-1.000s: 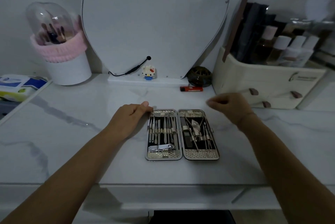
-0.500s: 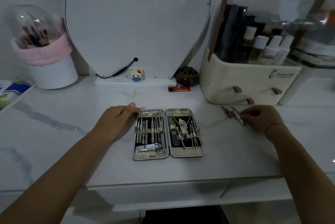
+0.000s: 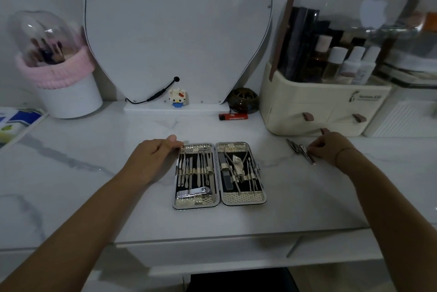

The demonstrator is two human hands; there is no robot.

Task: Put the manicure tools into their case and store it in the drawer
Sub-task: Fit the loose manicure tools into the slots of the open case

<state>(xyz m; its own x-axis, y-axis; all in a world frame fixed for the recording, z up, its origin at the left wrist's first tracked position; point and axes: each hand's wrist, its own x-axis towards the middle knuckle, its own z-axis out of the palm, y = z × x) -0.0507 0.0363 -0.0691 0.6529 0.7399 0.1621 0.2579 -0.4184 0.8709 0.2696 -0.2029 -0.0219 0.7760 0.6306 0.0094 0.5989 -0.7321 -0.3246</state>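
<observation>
An open manicure case (image 3: 219, 200) lies flat on the marble tabletop, both halves filled with several metal tools under straps. My left hand (image 3: 151, 157) rests against the case's upper left corner, thumb touching its rim, fingers loosely curled. A loose metal nail clipper (image 3: 300, 149) lies on the table to the right of the case. My right hand (image 3: 331, 147) sits at the clipper's right end, fingertips pinching it. A drawer front (image 3: 236, 252) with a slim handle runs below the table edge.
A cream cosmetics organiser (image 3: 326, 107) with small drawers stands at the back right. A red lighter (image 3: 233, 116), a dark round holder (image 3: 243, 100), a toy figure (image 3: 177, 97) and a mirror base sit behind the case. A brush pot (image 3: 68, 93) stands back left.
The view shifted right. My right hand moved from above the case out to the right and took hold of the loose clipper. The left hand stayed at the case's corner.
</observation>
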